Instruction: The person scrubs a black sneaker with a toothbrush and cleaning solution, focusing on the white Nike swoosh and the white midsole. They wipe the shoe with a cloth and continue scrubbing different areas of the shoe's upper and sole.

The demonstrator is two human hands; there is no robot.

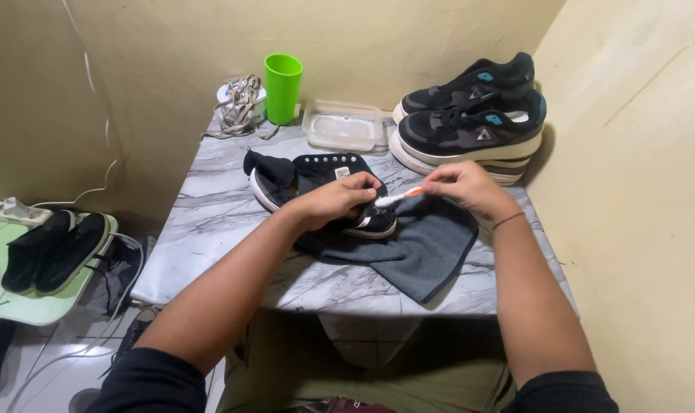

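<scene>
A shoe point(324, 191) lies on a cloth point(416, 248) at the middle of the worktop point(209, 222), the left hand point(336, 200) resting on it and the right hand point(462, 187) holding a toothbrush point(398, 198) at its toe. Behind stand a cup point(283, 86), laces point(239, 107) to its left and a tray point(345, 126) to its right. A pair of sneakers point(473, 115) sits at the back right corner.

Marbled table point(209, 229) stands in a yellow-walled corner point(630, 153), pale tiled floor point(64, 359).
</scene>
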